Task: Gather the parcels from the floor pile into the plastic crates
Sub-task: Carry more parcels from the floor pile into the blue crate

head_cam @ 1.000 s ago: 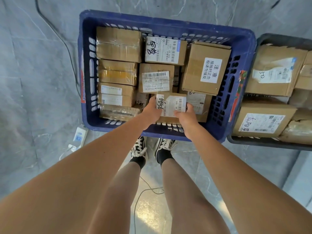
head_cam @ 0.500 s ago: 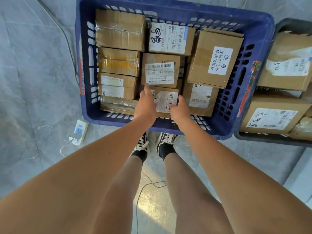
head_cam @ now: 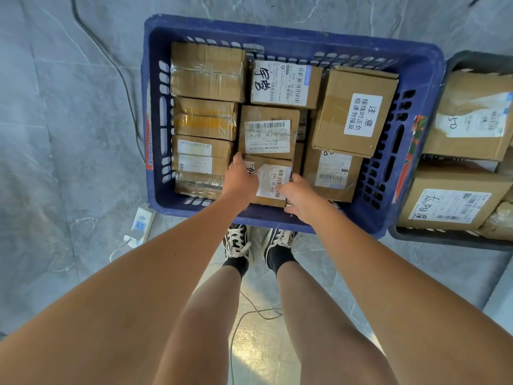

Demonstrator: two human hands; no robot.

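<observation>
A blue plastic crate [head_cam: 280, 27] on the grey floor holds several taped cardboard parcels. A small labelled parcel [head_cam: 273, 180] lies in the crate's near middle, between other boxes. My left hand [head_cam: 240, 180] covers its left side, with the thumb pointing up along its far left corner and the fingers curled over the edge. At the parcel's near right corner, my right hand [head_cam: 301, 195] touches it with spread, relaxed fingers. A larger box with a white notice label [head_cam: 358, 112] lies tilted at the crate's right.
A dark crate [head_cam: 449, 237] with more parcels stands against the blue crate's right side. A white power strip [head_cam: 141, 223] and its cable [head_cam: 111, 59] lie on the floor at the left. My feet stand just before the blue crate, with another cable between them.
The small parcel went from being held above the near rim to lying down among the boxes. My right hand's fingers have loosened and spread; the left stays on the parcel's left side.
</observation>
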